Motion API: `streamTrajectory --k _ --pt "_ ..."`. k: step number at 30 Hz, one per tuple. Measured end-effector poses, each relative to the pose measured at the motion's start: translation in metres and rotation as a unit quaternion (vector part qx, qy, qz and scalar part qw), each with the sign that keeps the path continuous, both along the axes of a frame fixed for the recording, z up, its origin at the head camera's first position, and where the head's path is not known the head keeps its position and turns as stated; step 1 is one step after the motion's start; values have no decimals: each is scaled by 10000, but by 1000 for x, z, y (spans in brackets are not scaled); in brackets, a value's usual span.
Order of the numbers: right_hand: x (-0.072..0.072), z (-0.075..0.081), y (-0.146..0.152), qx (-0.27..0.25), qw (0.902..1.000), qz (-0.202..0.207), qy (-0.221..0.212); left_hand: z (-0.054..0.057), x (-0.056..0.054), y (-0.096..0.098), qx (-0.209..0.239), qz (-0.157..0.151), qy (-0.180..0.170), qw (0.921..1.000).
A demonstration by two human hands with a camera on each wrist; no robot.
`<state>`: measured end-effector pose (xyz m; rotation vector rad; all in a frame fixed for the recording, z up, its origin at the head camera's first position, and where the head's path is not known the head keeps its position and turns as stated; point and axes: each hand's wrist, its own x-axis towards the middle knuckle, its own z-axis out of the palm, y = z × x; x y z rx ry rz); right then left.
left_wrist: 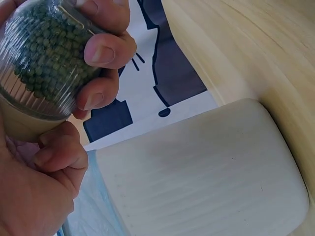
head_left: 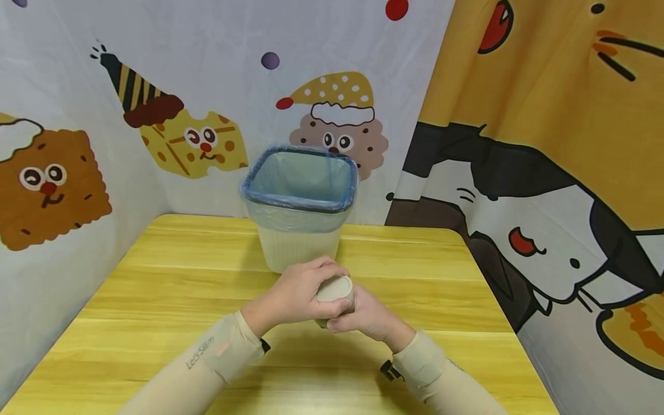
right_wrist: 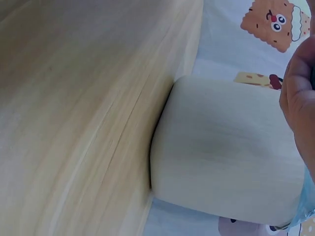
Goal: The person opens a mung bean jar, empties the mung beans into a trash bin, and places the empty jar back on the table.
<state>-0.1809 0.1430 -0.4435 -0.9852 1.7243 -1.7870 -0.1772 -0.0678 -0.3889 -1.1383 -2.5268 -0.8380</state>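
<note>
Both hands are on a clear ribbed jar [left_wrist: 49, 54] filled with small green beans and topped by a beige lid [head_left: 334, 289]. My left hand [head_left: 294, 293] grips the lid from the left, its fingers and thumb curled around the rim. The right hand [head_left: 370, 317] is wrapped around the jar's body below; its fingers [left_wrist: 106, 51] show against the clear wall in the left wrist view. Only part of the right hand [right_wrist: 300, 98] appears at the edge of the right wrist view. In the head view the hands cover most of the jar.
Just beyond the hands, a cream bin [head_left: 298, 245] lined with a translucent blue bag [head_left: 295, 216] stands at the back of the wooden table [head_left: 171, 305]. Cartoon-printed curtains [head_left: 207, 69] hang behind the table and along its sides.
</note>
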Motion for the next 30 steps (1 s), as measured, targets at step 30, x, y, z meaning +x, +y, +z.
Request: streamTrajectory --k 30 --pt "10 6 12 307 9970 -696 -133 9 -6 -9 198 -106 -1017 9946"
